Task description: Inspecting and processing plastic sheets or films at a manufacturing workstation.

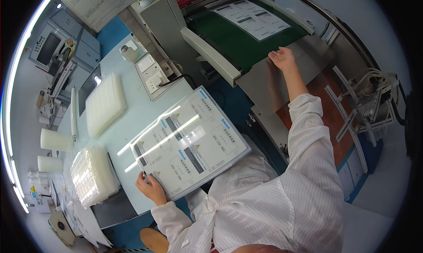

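A stack of glossy printed label sheets [176, 143] overhangs the near edge of the pale table. My left hand [152, 189] is at the stack's lower left corner. Its fingers are curled round a small dark item, too small to name. To the right, my right hand [283, 59] reaches forward over a bare metal plate [304, 61], palm turned up, fingers stretched out and holding nothing. Just beyond its fingertips a printed sheet [252, 19] lies flat on the green conveyor belt [220, 41] of a machine.
On the table [128, 134] stand a stack of translucent sheets [105, 104] and a plastic-wrapped stack [93, 176]. White rolls [55, 139] are at the far left. A socket panel [152, 76] with a black cable borders the machine. At right is a metal frame with hoses [370, 107].
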{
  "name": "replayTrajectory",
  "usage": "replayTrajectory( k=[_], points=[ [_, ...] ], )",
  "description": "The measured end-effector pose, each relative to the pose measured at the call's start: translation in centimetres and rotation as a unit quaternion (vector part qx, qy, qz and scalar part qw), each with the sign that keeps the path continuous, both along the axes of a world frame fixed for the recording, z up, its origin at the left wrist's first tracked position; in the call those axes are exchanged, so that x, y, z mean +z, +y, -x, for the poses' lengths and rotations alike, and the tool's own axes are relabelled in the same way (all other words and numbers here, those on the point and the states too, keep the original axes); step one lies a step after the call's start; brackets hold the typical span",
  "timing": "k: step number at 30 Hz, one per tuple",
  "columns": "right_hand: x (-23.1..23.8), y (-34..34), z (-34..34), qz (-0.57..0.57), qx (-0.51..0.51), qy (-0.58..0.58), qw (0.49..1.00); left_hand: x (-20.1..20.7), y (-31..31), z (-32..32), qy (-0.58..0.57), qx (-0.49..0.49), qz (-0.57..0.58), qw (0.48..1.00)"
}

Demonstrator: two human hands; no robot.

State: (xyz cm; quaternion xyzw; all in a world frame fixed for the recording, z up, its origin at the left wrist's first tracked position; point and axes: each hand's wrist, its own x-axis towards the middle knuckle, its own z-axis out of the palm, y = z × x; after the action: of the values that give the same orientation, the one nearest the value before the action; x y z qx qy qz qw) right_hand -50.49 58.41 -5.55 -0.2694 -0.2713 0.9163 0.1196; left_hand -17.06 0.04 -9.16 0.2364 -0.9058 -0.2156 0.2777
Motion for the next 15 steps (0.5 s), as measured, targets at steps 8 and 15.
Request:
replayTrajectory(
  k=[8,15],
  points=[
    [0.1,1.7,0.7,0.005,0.010,-0.001,1.000,0.8,0.6,0.6,-0.030,0.020,-0.036,0.999],
    [0.0,3.0,0.6,-0.004,0.031,-0.009,0.999,0.9,0.5,0.5,-0.021,0.020,-0.022,0.999]
  ],
)
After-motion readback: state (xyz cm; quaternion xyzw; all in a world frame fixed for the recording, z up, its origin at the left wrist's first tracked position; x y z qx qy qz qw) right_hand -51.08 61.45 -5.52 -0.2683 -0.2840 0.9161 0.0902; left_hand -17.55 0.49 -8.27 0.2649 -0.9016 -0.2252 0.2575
